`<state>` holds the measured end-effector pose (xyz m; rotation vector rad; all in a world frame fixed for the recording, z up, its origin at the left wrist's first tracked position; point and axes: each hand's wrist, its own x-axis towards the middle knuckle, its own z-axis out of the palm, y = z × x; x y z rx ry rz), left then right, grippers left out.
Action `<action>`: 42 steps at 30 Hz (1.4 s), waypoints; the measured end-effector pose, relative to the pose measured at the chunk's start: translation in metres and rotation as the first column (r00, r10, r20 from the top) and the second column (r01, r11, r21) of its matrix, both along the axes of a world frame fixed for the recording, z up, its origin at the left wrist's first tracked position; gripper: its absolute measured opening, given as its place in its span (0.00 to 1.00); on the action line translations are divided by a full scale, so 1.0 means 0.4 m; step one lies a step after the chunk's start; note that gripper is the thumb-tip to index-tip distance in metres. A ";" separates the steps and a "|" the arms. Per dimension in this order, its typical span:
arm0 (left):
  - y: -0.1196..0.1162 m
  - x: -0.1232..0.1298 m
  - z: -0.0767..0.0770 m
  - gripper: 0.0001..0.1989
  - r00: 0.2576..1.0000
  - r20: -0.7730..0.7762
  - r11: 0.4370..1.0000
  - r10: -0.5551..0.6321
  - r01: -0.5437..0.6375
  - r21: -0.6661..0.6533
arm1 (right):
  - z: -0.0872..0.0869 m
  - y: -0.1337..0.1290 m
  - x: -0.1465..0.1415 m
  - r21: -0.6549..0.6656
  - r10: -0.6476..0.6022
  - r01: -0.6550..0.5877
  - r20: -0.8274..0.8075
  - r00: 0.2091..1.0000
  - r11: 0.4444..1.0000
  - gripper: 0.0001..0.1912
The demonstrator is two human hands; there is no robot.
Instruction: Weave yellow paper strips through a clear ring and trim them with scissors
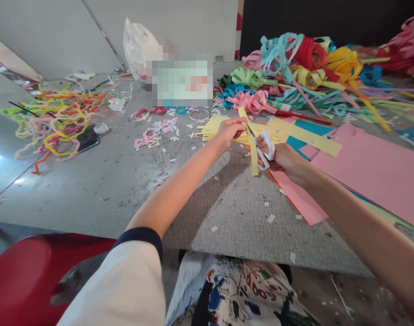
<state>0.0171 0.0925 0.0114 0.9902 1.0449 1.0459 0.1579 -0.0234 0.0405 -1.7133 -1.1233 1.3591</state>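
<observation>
My left hand [231, 131] pinches a narrow yellow paper strip [254, 158] near its upper end, and the strip hangs down toward the table. White-handled scissors [268, 146] are in my right hand [283, 160], with fingers through the loops. Their dark blades meet the strip just beside my left fingertips; how far the blades are parted is too small to tell. Under and behind both hands lies a pile of yellow strips [217, 127]. A wider yellow strip [315, 138] rests on coloured sheets to the right.
Pink sheets [373, 167] cover the right side of the grey table [142, 181]. Curled paper ribbons [281, 59] heap at the back right. Pipe cleaners [60, 117] lie tangled at the left beside a dark phone-like object [89, 141]. A red stool [23, 271] stands at the lower left.
</observation>
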 end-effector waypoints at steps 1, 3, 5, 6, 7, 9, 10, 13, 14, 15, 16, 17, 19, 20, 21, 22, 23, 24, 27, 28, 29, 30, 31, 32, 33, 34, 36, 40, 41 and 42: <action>0.003 -0.001 -0.001 0.14 1.000 0.001 1.000 0.001 -0.001 -0.006 | 0.002 -0.001 0.000 0.002 0.001 -0.001 -0.005 1.000 1.000 0.25; 0.008 -0.004 -0.003 0.14 1.000 0.003 1.000 -0.009 0.009 -0.008 | 0.007 -0.003 0.000 0.019 0.014 -0.013 -0.015 1.000 1.000 0.24; 0.011 -0.008 -0.005 0.14 1.000 0.002 1.000 -0.023 0.023 -0.010 | 0.011 -0.006 0.000 0.040 0.036 -0.036 -0.005 0.999 0.999 0.25; 0.012 -0.010 -0.006 0.14 1.000 0.000 1.000 -0.030 0.030 -0.011 | 0.011 -0.006 0.001 0.045 0.048 -0.049 0.012 0.999 0.998 0.26; 0.012 -0.012 -0.006 0.14 0.999 -0.003 0.999 -0.032 0.032 -0.012 | 0.010 -0.005 0.002 0.046 0.057 -0.058 0.030 0.998 0.997 0.27; 0.014 -0.014 -0.007 0.15 1.000 -0.012 0.999 -0.029 0.029 -0.013 | 0.004 -0.001 0.005 0.041 0.064 -0.067 0.059 0.996 0.997 0.28; 0.015 -0.014 -0.007 0.15 0.999 -0.016 1.000 -0.029 0.029 -0.013 | 0.001 0.001 0.007 0.041 0.064 -0.067 0.064 0.996 0.997 0.27; 0.018 -0.014 -0.008 0.15 0.999 -0.021 1.000 -0.029 0.029 -0.006 | -0.004 0.006 0.011 0.055 0.053 -0.056 0.042 0.998 0.997 0.23; 0.019 -0.014 -0.008 0.16 0.999 -0.020 1.000 -0.030 0.030 -0.004 | -0.003 0.006 0.011 0.060 0.050 -0.052 0.030 0.998 0.997 0.21; 0.020 -0.015 -0.009 0.16 0.999 -0.016 0.999 -0.033 0.033 -0.002 | 0.000 0.005 0.011 0.065 0.048 -0.049 0.019 0.999 0.997 0.20; 0.021 -0.015 -0.009 0.16 0.999 -0.012 0.999 -0.035 0.035 -0.005 | 0.004 0.004 0.010 0.068 0.045 -0.045 0.012 0.999 0.997 0.19; 0.022 -0.015 -0.010 0.16 0.999 -0.005 0.999 -0.041 0.041 -0.009 | 0.009 0.003 0.008 0.067 0.039 -0.039 0.012 0.999 0.997 0.20; 0.023 -0.015 -0.013 0.18 0.998 0.018 0.998 -0.061 0.061 -0.021 | 0.016 0.001 0.005 0.056 0.022 -0.022 0.015 1.000 0.998 0.22; 0.024 -0.014 -0.015 0.18 0.997 0.029 0.997 -0.067 0.068 -0.028 | 0.019 0.001 0.003 0.054 0.013 -0.014 0.010 1.000 0.998 0.22; 0.024 -0.014 -0.017 0.18 0.997 0.038 0.997 -0.070 0.071 -0.034 | 0.019 0.001 0.002 0.057 0.010 -0.010 -0.002 1.000 0.998 0.22; 0.026 -0.013 -0.020 0.19 0.997 0.043 0.997 -0.067 0.069 -0.039 | 0.019 0.002 0.001 0.062 0.010 -0.009 -0.014 1.000 0.998 0.22; 0.027 -0.013 -0.023 0.19 0.997 0.044 0.997 -0.062 0.064 -0.043 | 0.017 0.004 0.000 0.068 0.013 -0.012 -0.020 1.000 0.998 0.22; 0.028 -0.013 -0.026 0.19 0.998 0.041 0.997 -0.057 0.059 -0.047 | 0.015 0.006 0.000 0.075 0.018 -0.017 -0.017 1.000 0.997 0.22; 0.031 -0.016 -0.031 0.23 0.998 0.033 0.997 -0.053 0.054 -0.048 | 0.007 0.012 0.002 0.072 0.020 -0.023 0.044 0.999 0.997 0.25; 0.031 -0.017 -0.032 0.25 0.998 0.026 0.997 -0.054 0.055 -0.045 | 0.006 0.013 0.003 0.066 0.016 -0.020 0.062 0.998 0.998 0.26; 0.031 -0.019 -0.032 0.27 0.998 0.017 0.998 -0.056 0.057 -0.042 | 0.005 0.014 0.003 0.059 0.014 -0.018 0.071 0.997 0.998 0.26; 0.030 -0.021 -0.031 0.29 0.998 0.004 0.998 -0.056 0.056 -0.040 | 0.006 0.013 0.003 0.054 0.012 -0.016 0.075 0.997 0.998 0.27; 0.029 -0.022 -0.031 0.31 0.998 -0.008 0.998 -0.056 0.056 -0.037 | 0.008 0.013 0.003 0.051 0.012 -0.016 0.074 0.997 0.999 0.28; 0.028 -0.023 -0.030 0.32 0.998 -0.019 0.998 -0.061 0.060 -0.035 | 0.010 0.011 0.002 0.049 0.013 -0.017 0.071 0.997 0.999 0.28; 0.027 -0.024 -0.028 0.33 0.997 -0.029 0.997 -0.068 0.067 -0.031 | 0.013 0.010 0.001 0.046 0.015 -0.018 0.064 0.998 0.999 0.28; 0.025 -0.024 -0.026 0.33 0.996 -0.038 0.997 -0.077 0.076 -0.024 | 0.015 0.009 -0.001 0.044 0.017 -0.019 0.053 0.998 0.999 0.27; 0.023 -0.023 -0.023 0.32 0.994 -0.060 0.996 -0.088 0.088 0.000 | 0.017 0.008 -0.003 0.043 0.018 -0.019 0.024 1.000 0.999 0.26; 0.019 -0.017 -0.016 0.25 0.995 -0.082 0.997 -0.063 0.066 0.035 | 0.008 0.014 -0.003 0.079 0.025 -0.024 -0.005 1.000 0.997 0.25; 0.018 -0.016 -0.014 0.23 0.995 -0.072 0.997 -0.062 0.064 0.037 | 0.004 0.017 -0.002 0.085 0.024 -0.024 0.003 1.000 0.996 0.24; 0.018 -0.014 -0.013 0.21 0.996 -0.058 0.997 -0.063 0.065 0.037 | 0.000 0.020 -0.001 0.089 0.022 -0.023 0.011 1.000 0.996 0.24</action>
